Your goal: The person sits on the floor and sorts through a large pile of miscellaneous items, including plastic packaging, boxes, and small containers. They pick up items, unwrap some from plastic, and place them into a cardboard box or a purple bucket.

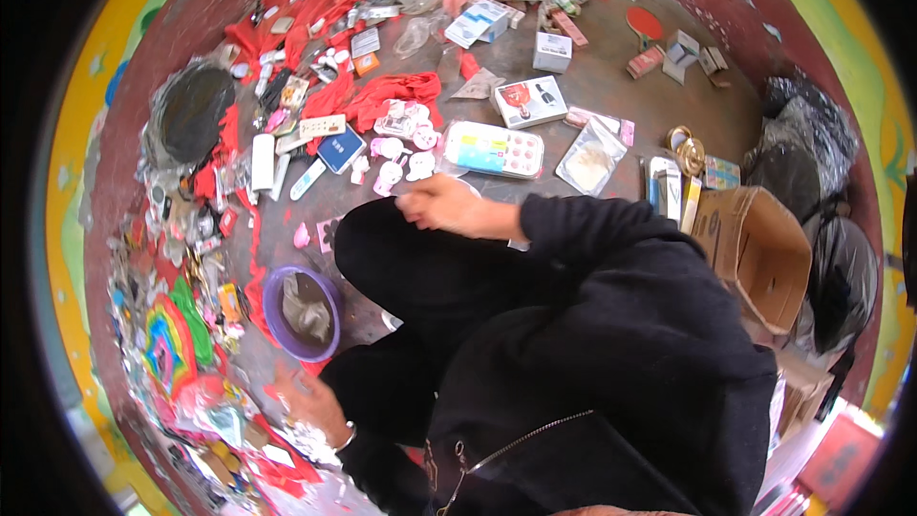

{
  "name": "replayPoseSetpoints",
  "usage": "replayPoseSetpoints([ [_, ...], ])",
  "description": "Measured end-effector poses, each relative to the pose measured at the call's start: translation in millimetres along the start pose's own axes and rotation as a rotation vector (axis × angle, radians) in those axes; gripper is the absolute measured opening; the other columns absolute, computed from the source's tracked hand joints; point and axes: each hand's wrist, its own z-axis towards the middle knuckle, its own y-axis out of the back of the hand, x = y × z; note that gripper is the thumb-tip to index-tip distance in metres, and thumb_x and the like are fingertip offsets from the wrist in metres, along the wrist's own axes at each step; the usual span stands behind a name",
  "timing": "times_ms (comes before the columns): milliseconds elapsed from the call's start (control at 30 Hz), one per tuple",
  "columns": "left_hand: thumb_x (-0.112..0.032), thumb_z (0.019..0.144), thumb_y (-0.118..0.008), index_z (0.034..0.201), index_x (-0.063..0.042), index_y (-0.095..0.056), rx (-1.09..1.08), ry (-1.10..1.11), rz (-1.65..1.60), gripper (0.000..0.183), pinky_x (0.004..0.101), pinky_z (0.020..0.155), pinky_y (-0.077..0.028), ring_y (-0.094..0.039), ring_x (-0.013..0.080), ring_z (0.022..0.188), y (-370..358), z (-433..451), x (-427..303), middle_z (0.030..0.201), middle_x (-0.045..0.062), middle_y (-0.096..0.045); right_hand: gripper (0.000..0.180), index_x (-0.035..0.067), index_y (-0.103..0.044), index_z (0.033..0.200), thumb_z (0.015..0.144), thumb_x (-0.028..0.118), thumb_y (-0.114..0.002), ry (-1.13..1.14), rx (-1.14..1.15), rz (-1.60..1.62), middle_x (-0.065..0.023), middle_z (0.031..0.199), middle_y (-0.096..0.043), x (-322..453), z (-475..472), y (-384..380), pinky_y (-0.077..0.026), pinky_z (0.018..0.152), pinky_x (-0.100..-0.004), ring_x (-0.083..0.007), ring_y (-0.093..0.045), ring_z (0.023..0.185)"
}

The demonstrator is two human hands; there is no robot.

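Observation:
My right hand (445, 208) is over my knee in black trousers, its fingers curled together; no object shows in it. Just past it lie pink and white rabbit-shaped pieces (390, 173) and a clear-lidded pack with pink round items (493, 149). My left hand (311, 401), blurred and with a bracelet at its wrist, is low over the edge of a heap of small goods (215, 401); whether it holds anything cannot be made out. Between the two hands stands a purple plastic bucket (269, 315) with a crumpled clear bag (304, 308) inside.
A dark round tub (197, 111) stands at the upper left. Small boxes, bottles and red cloth (394, 97) spread across the floor. A table tennis bat (645, 24) lies at the upper right. An open cardboard box (752, 258) and black plastic bags (842, 279) are on the right.

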Motion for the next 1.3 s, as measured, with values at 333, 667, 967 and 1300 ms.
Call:
replayPoseSetpoints([
  [333,-0.007,0.08,-0.049,0.107,-0.007,-0.052,0.38,-0.134,-0.158,0.028,0.0382,0.065,-0.048,-0.059,0.0308,0.077,-74.9,57.4,-36.1,0.089,0.014,-0.06,0.032,-0.002,-0.061,0.092,0.077,0.024,-0.049,-0.28,0.485,-0.737,-0.0183,0.091,-0.061,-134.4,-116.8,181.8,-0.043,0.078,-0.0362,-0.0284,-0.057,0.086],
  [667,-0.009,0.079,-0.048,0.098,-0.006,-0.056,0.457,-0.212,-0.239,0.021,0.04,0.065,-0.047,-0.058,0.0329,0.077,-122.3,90.6,-57.9,0.088,0.014,-0.06,0.034,-0.002,-0.057,0.104,0.081,0.022,-0.048,-0.656,0.679,-0.805,-0.0145,0.099,-0.06,-99.6,-145.5,188.5,-0.04,0.08,-0.0339,-0.0222,-0.054,0.089],
  [967,-0.011,0.079,-0.049,0.093,-0.007,-0.058,0.592,-0.357,-0.187,0.018,0.0405,0.065,-0.047,-0.059,0.0321,0.076,-153.6,106.4,-70.5,0.084,0.013,-0.061,0.026,-0.001,-0.057,0.096,0.079,0.015,-0.046,-0.818,0.781,-0.78,-0.0106,0.085,-0.061,-113.9,-180.0,192.4,-0.044,0.07,-0.0353,-0.0205,-0.053,0.074],
  [1300,-0.012,0.08,-0.049,0.09,-0.007,-0.057,0.613,-0.447,-0.138,0.014,0.0416,0.064,-0.046,-0.059,0.0328,0.076,-182.9,117.0,-96.7,0.082,0.014,-0.061,0.029,0.007,-0.054,0.107,0.079,0.012,-0.049,-0.464,0.972,-0.71,-0.0065,0.095,-0.058,-253.2,-243.2,230.4,-0.048,0.063,-0.0376,-0.0209,-0.055,0.083],
])
